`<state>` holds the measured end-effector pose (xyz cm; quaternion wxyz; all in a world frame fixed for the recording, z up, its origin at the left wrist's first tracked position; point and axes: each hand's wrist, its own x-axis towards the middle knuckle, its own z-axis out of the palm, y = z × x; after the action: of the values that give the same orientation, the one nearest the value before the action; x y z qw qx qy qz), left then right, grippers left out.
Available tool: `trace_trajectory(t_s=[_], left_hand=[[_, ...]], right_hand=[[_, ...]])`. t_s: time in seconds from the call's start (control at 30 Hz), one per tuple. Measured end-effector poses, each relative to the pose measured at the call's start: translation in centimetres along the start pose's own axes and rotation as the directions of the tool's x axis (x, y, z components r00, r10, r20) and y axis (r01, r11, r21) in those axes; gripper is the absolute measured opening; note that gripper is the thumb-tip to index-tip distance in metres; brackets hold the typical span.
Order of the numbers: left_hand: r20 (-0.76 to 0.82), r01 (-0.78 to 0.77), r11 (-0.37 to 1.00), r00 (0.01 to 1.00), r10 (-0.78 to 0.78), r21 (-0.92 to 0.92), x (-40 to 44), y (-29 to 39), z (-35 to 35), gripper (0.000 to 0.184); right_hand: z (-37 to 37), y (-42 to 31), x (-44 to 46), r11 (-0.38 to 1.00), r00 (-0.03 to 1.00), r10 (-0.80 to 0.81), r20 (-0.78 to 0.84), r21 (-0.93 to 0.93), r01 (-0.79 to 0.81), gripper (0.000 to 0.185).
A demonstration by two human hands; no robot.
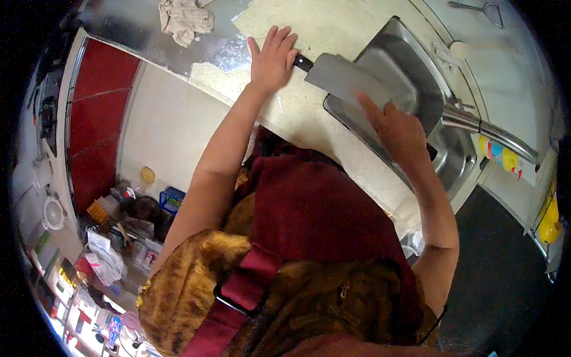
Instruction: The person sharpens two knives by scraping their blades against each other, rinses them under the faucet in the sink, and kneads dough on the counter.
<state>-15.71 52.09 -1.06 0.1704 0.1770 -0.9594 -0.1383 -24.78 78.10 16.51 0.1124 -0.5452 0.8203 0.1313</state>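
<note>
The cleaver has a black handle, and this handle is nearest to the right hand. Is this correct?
Not quite. The black handle of the cleaver is nearest to the left hand, not the right hand, as the head view shows.

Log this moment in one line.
cleaver: blade overlaps sink in view | left hand: beside handle | right hand: fingers by blade | contact: unclear
</note>
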Motion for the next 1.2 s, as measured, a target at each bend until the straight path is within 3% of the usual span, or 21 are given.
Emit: trace_trajectory(t_s=[0.13, 0.33, 0.43, 0.53, 0.73, 0.83, 1.13, 1.2], left_hand=[[0.02, 0.015, 1.0, 1.0, -0.015, -0.003, 0.1, 0.1, -0.1, 0.038], [0.011, 0.012, 1.0, 1.0, -0.012, -0.02, 0.1, 0.0, -0.1, 0.037], [0.058, 0.033, 0.999, 0.998, -0.032, -0.027, 0.2, -0.1, -0.2, 0.038], [0.081, 0.041, 0.999, 0.996, -0.039, -0.021, 0.4, 0.0, -0.4, 0.038], [0.075, 0.021, 1.0, 0.997, -0.019, -0.02, 0.2, -0.2, -0.4, 0.038], [0.096, 0.033, 0.999, 0.995, -0.031, -0.01, 0.3, 0.0, -0.5, 0.038], [0.072, 0.029, 0.999, 0.997, -0.026, -0.034, 0.3, -0.4, -0.1, 0.038], [0.075, 0.03, 0.999, 0.997, -0.027, -0.045, 0.2, -0.4, -0.1, 0.038]], right_hand=[[0.8, 0.1, 0.6, 0.999, 0.999, -0.018, -0.051, -0.034, 0.016, 0.052], [-0.2, -0.4, -0.4, 0.998, 1.0, 0.016, -0.002, -0.059, -0.016, 0.051], [0.1, 0.1, -0.3, 1.0, 0.994, -0.022, -0.11, -0.017, 0.02, 0.05], [0.6, 0.4, -0.7, 0.999, 0.998, -0.002, -0.07, -0.054, -0.001, 0.049], [1.8, -0.3, 1.0, 1.0, 0.981, -0.026, -0.191, -0.01, 0.025, 0.047], [0.5, -0.3, -0.1, 0.998, 0.992, -0.032, -0.122, -0.064, 0.024, 0.046], [1.5, 0.2, -0.8, 0.994, 0.988, 0.02, -0.153, 0.112, -0.003, 0.046], [3.1, -0.3, 0.5, 0.99, 0.973, -0.002, -0.229, 0.139, 0.035, 0.045]])
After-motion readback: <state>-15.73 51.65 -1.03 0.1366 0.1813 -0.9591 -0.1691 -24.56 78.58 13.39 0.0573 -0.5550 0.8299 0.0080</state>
